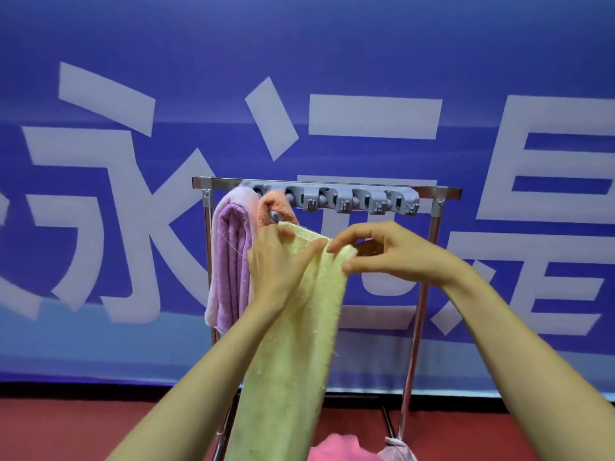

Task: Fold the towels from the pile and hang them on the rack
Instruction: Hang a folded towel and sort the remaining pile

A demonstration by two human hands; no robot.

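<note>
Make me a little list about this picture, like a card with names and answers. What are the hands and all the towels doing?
left hand: grips the top of the yellow towel
right hand: pinches the same top edge
yellow towel: hangs down long and narrow in front of the rack
purple towel: hung at the rack's left end
orange towel: hung beside the purple one
grey clip strip: on the top bar; its right-hand clips hold no towel
pink towel: low down, at the picture's bottom edge
</note>
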